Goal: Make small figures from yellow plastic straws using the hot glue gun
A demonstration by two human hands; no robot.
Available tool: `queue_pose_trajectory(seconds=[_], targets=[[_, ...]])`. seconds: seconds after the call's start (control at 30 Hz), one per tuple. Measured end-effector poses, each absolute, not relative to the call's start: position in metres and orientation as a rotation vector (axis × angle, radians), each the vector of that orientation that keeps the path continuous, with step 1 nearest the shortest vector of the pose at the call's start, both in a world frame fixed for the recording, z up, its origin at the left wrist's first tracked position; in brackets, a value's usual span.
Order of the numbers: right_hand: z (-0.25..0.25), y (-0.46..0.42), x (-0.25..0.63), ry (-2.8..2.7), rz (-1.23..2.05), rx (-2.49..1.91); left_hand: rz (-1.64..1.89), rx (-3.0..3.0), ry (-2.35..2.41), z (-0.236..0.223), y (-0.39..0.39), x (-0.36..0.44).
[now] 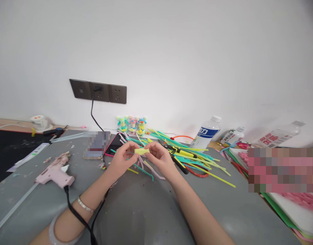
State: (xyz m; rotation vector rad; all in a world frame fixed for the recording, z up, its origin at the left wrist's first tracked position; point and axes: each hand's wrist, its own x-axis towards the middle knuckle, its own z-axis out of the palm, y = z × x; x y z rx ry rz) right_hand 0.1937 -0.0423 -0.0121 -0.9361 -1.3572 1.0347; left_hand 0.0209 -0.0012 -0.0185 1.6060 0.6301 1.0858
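Between the fingertips of both hands is a short yellow piece of bent pipe cleaner (141,151), held level above the grey mat. My left hand (124,158) pinches its left end, and my right hand (158,156) pinches the right end. Behind and below the hands lie loose teal, lilac and yellow pipe cleaners (146,170). To the right, pliers (180,163) with black and yellow handles rest among a larger pile of pipe cleaners (207,163).
A pink glue gun (55,173) lies at left, its black cord (74,211) running near my left forearm. Small colourful figures (132,125) stand against the wall. A phone (115,144), a bottle (206,132) and stacked coloured sheets (276,207) are around the grey mat (136,211).
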Motion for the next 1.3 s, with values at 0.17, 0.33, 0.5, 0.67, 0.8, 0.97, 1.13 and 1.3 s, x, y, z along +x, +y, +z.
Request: queue_pose_trajectory(seconds=[0.17,0.33,0.5,0.67,0.8,0.97,1.13,1.3], targets=[[-0.012,-0.042,0.194,-1.352,1.071,-0.941,1.096,1.615,0.629,-0.019,-0.001,0.022],[-0.015,-0.042,0.192,-1.390,1.049,-0.975,1.089,1.632,0.638,-0.018,-0.002,0.023],[-0.018,-0.042,0.191,-1.476,0.963,-1.033,1.087,1.647,0.661,-0.016,-0.004,0.023],[-0.022,-0.041,0.189,-1.493,0.921,-1.031,1.102,1.640,0.689,-0.017,-0.004,0.024],[-0.023,-0.040,0.189,-1.453,0.999,-0.976,1.098,1.687,0.701,-0.019,-0.002,0.023],[-0.020,-0.041,0.189,-1.522,0.949,-0.992,1.176,1.785,0.689,-0.020,-0.002,0.022],[-0.018,-0.043,0.189,-1.546,0.856,-0.991,1.168,1.830,0.661,-0.019,-0.004,0.021],[-0.020,-0.042,0.189,-1.545,0.802,-0.989,1.174,1.830,0.624,-0.017,-0.006,0.021]])
